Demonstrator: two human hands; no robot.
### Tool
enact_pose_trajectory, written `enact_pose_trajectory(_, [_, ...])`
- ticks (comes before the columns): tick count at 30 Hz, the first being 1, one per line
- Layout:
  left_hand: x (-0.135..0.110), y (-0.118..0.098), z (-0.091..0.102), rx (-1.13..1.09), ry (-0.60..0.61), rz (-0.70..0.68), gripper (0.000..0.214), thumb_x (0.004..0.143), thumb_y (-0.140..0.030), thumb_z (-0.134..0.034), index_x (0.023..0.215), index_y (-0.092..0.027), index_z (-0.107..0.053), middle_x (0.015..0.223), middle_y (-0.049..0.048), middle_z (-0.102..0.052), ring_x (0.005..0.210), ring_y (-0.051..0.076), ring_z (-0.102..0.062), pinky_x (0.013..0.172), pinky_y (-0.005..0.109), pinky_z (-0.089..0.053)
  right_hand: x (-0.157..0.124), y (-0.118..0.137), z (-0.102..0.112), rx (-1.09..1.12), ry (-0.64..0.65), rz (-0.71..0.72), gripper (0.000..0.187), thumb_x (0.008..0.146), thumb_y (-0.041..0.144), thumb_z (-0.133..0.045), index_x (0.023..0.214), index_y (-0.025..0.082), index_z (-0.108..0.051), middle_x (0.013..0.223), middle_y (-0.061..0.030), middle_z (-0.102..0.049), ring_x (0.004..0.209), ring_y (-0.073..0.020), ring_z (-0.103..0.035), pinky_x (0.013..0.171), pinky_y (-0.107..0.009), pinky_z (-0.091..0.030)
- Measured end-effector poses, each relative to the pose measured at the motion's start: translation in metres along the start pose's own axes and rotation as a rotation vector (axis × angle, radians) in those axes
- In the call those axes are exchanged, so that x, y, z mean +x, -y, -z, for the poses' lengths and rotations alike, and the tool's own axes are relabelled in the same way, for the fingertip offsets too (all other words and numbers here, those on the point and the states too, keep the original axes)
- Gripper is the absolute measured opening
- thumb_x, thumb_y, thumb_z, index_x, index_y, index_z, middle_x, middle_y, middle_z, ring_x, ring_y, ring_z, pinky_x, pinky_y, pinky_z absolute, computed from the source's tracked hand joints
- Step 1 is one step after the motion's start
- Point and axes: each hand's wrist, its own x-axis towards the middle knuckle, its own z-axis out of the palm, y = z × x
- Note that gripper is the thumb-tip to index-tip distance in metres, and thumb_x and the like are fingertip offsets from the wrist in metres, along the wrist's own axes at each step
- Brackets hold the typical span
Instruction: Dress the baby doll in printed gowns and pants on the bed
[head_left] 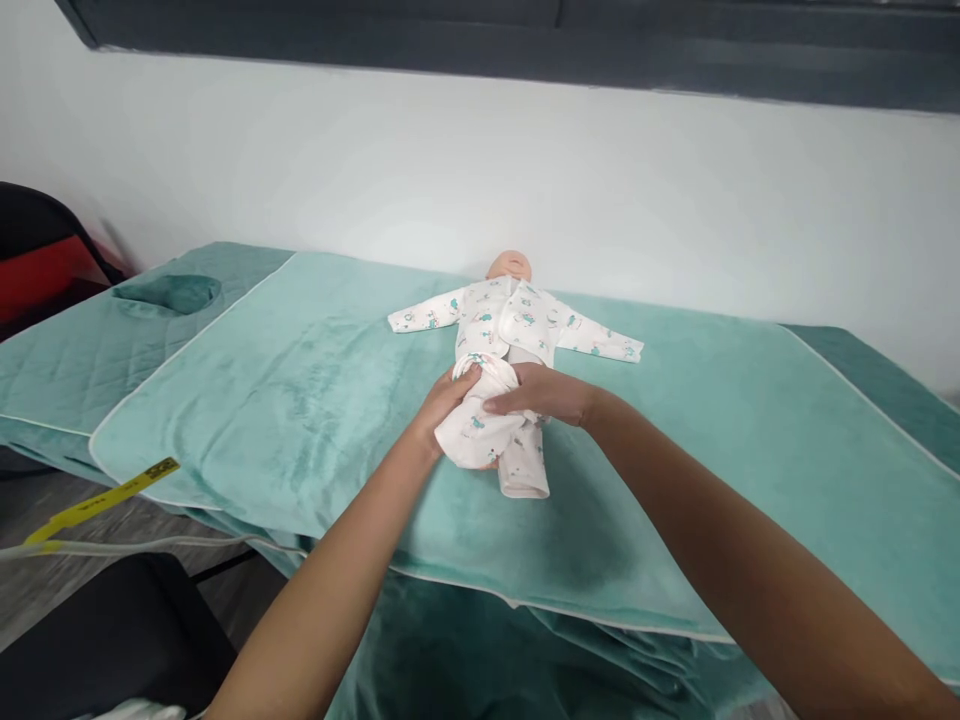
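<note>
While a peach-headed, white-jacketed doll lies before me on the green plush bed | left grip, right grip: both clasping its bunched white printed trousers

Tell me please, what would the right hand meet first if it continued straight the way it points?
The right hand would first press into the bunched printed fabric it already touches; beyond that, probably the left hand, though depth is unclear.

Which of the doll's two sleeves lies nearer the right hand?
The sleeve on the picture's right: it starts just beyond the right hand, while the other sleeve points toward the picture's left.
</note>
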Motion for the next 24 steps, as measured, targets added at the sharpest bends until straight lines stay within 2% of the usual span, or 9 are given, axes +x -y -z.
enact_pose_trajectory(4, [-0.015,-0.008,0.002,0.127,0.039,0.056,0.051,0.063,-0.042,-0.084,0.101,-0.011,-0.068,0.08,0.0087,-0.073,0.067,0.02,-0.066,0.066,0.032,-0.051,0.0,-0.007,0.0,0.067,-0.144,0.128,0.045,0.073,0.037,-0.078,0.111,0.017,-0.066,0.108,-0.0086,-0.072,0.095,-0.0239,-0.067,0.082,-0.037,-0.054])
enact_pose_trajectory(7, [-0.035,-0.006,-0.004,0.16,0.04,0.048,0.052,0.058,-0.029,-0.086,0.105,-0.014,-0.069,0.09,0.0089,-0.075,0.074,0.021,-0.067,0.069,0.033,-0.052,-0.003,-0.008,-0.004,-0.174,-0.231,0.191,0.036,0.076,0.034,-0.072,0.108,0.018,-0.065,0.111,-0.0074,-0.07,0.1,-0.0237,-0.064,0.085,-0.037,-0.051])
enact_pose_trajectory(9, [-0.051,0.004,-0.012,0.109,-0.05,-0.02,0.053,0.058,-0.025,-0.084,0.107,-0.016,-0.068,0.094,0.0075,-0.074,0.079,0.021,-0.067,0.073,0.032,-0.052,-0.005,-0.005,-0.008,-0.411,-0.252,0.178,0.026,0.077,0.029,-0.067,0.101,0.018,-0.066,0.109,-0.0055,-0.07,0.099,-0.0224,-0.063,0.084,-0.034,-0.048])
enact_pose_trajectory(11, [-0.069,0.019,-0.02,0.042,-0.191,-0.083,0.048,0.062,-0.028,-0.081,0.106,-0.016,-0.068,0.095,0.0059,-0.073,0.083,0.019,-0.067,0.075,0.029,-0.051,-0.007,-0.003,-0.012,-0.619,-0.222,0.135,0.017,0.078,0.024,-0.062,0.093,0.019,-0.065,0.102,-0.0036,-0.071,0.093,-0.0204,-0.063,0.078,-0.029,-0.046])
enact_pose_trajectory(13, [-0.086,0.033,-0.028,-0.022,-0.335,-0.103,0.041,0.068,-0.031,-0.079,0.104,-0.016,-0.067,0.092,0.0043,-0.072,0.083,0.017,-0.066,0.075,0.027,-0.05,-0.007,-0.002,-0.017,-0.837,-0.181,0.106,0.009,0.079,0.024,-0.059,0.086,0.019,-0.063,0.093,-0.0032,-0.07,0.086,-0.0192,-0.063,0.069,-0.027,-0.042])
enact_pose_trajectory(15, [-0.101,0.045,-0.036,-0.096,-0.444,-0.086,0.039,0.07,-0.033,-0.078,0.102,-0.015,-0.065,0.09,0.0035,-0.071,0.079,0.014,-0.065,0.075,0.026,-0.049,-0.006,-0.003,-0.021,-1.057,-0.158,0.101,0.01,0.081,0.028,-0.057,0.084,0.02,-0.062,0.088,-0.0036,-0.07,0.083,-0.0196,-0.062,0.064,-0.027,-0.037])
enact_pose_trajectory(20, [-0.123,0.065,-0.045,-0.212,-0.519,-0.011,0.044,0.071,-0.033,-0.076,0.108,-0.014,-0.062,0.095,0.0068,-0.071,0.077,0.014,-0.065,0.073,0.027,-0.048,-0.005,-0.008,-0.03,-1.368,-0.123,0.045,0.021,0.082,0.037,-0.058,0.097,0.025,-0.067,0.091,-0.005,-0.072,0.086,-0.024,-0.064,0.062,-0.029,-0.032])
enact_pose_trajectory(22, [-0.125,0.069,-0.039,-0.118,-0.548,-0.009,0.037,0.072,-0.032,-0.073,0.104,-0.015,-0.061,0.092,0.0049,-0.07,0.077,0.015,-0.063,0.071,0.026,-0.047,-0.006,-0.009,-0.034,-1.427,-0.115,0.031,0.023,0.084,0.039,-0.058,0.098,0.023,-0.068,0.092,-0.0075,-0.072,0.087,-0.0258,-0.065,0.064,-0.03,-0.034])
enact_pose_trajectory(24, [-0.123,0.068,-0.028,0.081,-0.572,-0.005,0.028,0.074,-0.031,-0.069,0.097,-0.017,-0.062,0.087,0.0024,-0.069,0.077,0.015,-0.061,0.07,0.026,-0.045,-0.007,-0.009,-0.038,-1.448,-0.122,0.021,0.022,0.086,0.038,-0.056,0.094,0.021,-0.069,0.091,-0.0099,-0.072,0.088,-0.0268,-0.066,0.066,-0.031,-0.035])
